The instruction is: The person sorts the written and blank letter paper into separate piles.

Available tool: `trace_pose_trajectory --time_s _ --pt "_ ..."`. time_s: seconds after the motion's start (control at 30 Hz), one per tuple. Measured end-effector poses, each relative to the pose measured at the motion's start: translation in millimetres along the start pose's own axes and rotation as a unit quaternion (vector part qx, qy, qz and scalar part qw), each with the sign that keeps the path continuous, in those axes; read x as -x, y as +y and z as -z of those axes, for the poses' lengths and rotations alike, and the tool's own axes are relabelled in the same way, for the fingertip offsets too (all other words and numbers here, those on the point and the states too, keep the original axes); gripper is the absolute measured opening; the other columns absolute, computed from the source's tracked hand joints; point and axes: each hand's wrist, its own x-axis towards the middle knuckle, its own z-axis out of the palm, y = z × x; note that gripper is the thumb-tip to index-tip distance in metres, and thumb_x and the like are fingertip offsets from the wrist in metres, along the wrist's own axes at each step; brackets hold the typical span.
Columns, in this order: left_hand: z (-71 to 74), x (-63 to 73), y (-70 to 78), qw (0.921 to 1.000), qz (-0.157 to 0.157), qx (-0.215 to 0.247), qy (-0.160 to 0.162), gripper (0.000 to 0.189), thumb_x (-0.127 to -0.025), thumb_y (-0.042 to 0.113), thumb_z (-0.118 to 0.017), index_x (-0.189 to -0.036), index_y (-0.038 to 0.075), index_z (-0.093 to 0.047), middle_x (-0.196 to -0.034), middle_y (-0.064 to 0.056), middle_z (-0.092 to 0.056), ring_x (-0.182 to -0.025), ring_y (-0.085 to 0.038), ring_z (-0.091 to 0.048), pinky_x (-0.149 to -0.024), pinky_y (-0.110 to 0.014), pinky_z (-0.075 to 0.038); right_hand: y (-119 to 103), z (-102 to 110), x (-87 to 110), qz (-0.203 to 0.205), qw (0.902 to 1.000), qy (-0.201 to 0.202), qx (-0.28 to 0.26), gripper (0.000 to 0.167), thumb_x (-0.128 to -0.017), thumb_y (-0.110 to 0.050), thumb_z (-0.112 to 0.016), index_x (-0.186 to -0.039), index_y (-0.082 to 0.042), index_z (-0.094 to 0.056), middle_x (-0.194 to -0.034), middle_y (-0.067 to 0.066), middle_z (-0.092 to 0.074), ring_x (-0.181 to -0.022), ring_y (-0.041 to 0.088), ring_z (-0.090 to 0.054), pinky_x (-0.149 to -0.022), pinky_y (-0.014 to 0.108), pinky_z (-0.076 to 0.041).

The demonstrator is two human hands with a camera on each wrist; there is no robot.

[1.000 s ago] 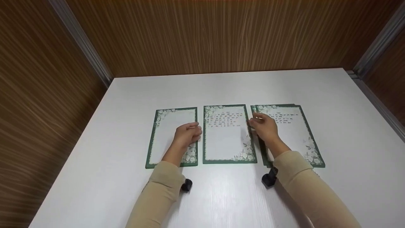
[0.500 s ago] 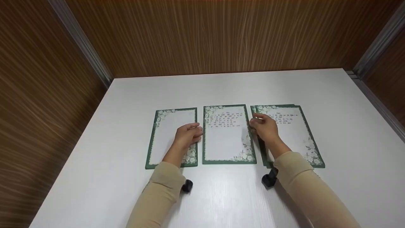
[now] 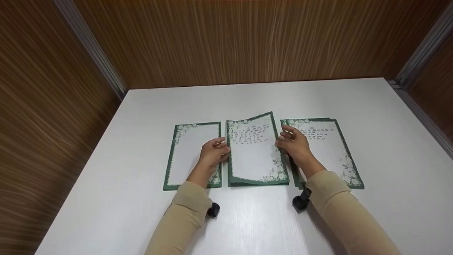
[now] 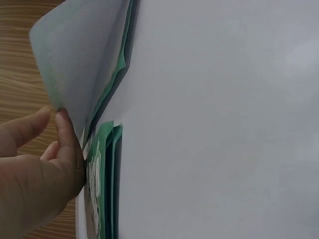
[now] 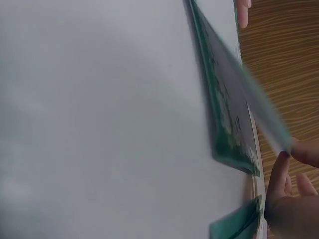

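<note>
In the head view, a handwritten sheet of green-bordered letter paper [image 3: 253, 159] is bent up from the middle pile [image 3: 240, 184], its right side raised. My right hand [image 3: 295, 143] pinches its right edge between thumb and finger, which the right wrist view shows close up on the raised sheet [image 5: 264, 114]. My left hand [image 3: 212, 154] is at the sheet's left edge, beside the left pile. In the left wrist view, one fingertip [image 4: 62, 115] touches the underside of the curled sheet [image 4: 75, 50], and the thumb lies apart from it.
To the left lies a pile of unwritten bordered sheets [image 3: 184, 152]. On the right is a slightly fanned pile of written sheets [image 3: 329, 152], partly under my right hand. All rest on a white table [image 3: 247, 219], with a wood-grain panel [image 3: 226, 42] behind.
The top middle sheet lay flat; now its right side is lifted and its upper right corner stands up. My left hand has shifted slightly right, to the sheet's left edge.
</note>
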Motion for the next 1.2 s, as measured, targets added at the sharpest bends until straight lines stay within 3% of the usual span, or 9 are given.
trace_pose_trajectory --time_s 0.2,0.6,0.83,1.2 --pt "-1.2 -0.4 -0.1 0.9993 0.002 -0.036 0.006 0.047 -0.088 -0.004 -0.063 -0.133 -0.001 -0.052 -0.127 -0.018 -0.056 -0.109 -0.024 -0.058 -0.085 -0.031 -0.051 3 2 0.6 -0.013 0.9998 -0.008 -0.01 0.06 -0.09 -0.003 -0.064 -0.144 -0.006 -0.04 -0.136 0.016 -0.049 -0.113 0.02 -0.053 -0.076 0.021 -0.049" --pt "-10.8 1.0 0.4 0.9953 -0.009 -0.094 0.021 0.041 -0.089 0.001 -0.064 -0.129 0.0 -0.057 -0.118 -0.016 -0.062 -0.1 -0.022 -0.062 -0.076 -0.028 -0.054 3 12 0.4 -0.036 0.9993 0.004 0.007 0.047 -0.092 -0.013 -0.063 -0.137 -0.004 -0.05 -0.126 0.014 -0.056 -0.09 0.011 -0.058 -0.074 0.021 -0.049" --pt "-26.7 -1.2 -0.8 0.9934 -0.017 -0.11 0.028 0.037 -0.088 0.001 -0.064 -0.124 0.001 -0.061 -0.111 -0.012 -0.064 -0.093 -0.019 -0.063 -0.073 -0.027 -0.055 6 27 2.7 -0.034 0.9991 0.013 0.021 0.047 -0.092 -0.014 -0.064 -0.136 -0.003 -0.05 -0.117 0.013 -0.06 -0.081 0.01 -0.059 -0.068 0.021 -0.05" --pt "-63.3 0.4 -4.2 0.9926 -0.025 -0.116 0.023 0.034 -0.088 0.003 -0.066 -0.121 0.003 -0.064 -0.104 -0.007 -0.065 -0.087 -0.017 -0.065 -0.071 -0.026 -0.055 9 65 7.9 -0.024 0.9982 0.013 0.053 0.053 -0.093 -0.02 -0.065 -0.139 -0.002 -0.047 -0.115 0.01 -0.06 -0.083 0.008 -0.058 -0.071 0.02 -0.049"
